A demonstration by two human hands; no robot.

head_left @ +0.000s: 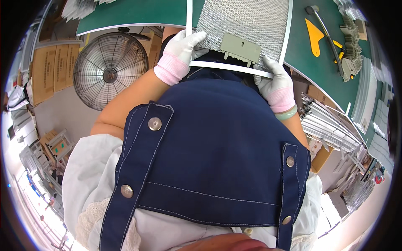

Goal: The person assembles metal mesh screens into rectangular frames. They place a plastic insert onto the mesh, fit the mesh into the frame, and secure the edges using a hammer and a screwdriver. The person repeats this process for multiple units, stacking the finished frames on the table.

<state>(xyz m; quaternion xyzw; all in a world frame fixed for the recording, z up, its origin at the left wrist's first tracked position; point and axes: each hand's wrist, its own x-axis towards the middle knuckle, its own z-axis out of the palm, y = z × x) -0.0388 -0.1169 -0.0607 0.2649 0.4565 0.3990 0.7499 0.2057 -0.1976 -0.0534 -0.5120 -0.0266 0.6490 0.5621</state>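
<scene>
A silver metal mesh panel (243,19) lies at the table's near edge between two long white side bars. Across its near end runs a white frame strip (228,67), set slightly aslant. My left hand (181,52), in a white glove with a pink cuff, is closed around the left white bar (189,16) near its corner. The strip's right end sits in my right hand (275,81), gloved the same way, with fingers closed on it by the right bar (286,33). A grey-green notched plastic piece (240,49) rests on the mesh's near edge, touched by neither hand.
The green table (138,14) carries a yellow scraper (314,37), a black-handled hammer (324,29) and a heap of small grey-green parts (351,46) at right. A black floor fan (110,74) stands at left beside cardboard boxes (54,71). White profiles (331,125) are stacked at right.
</scene>
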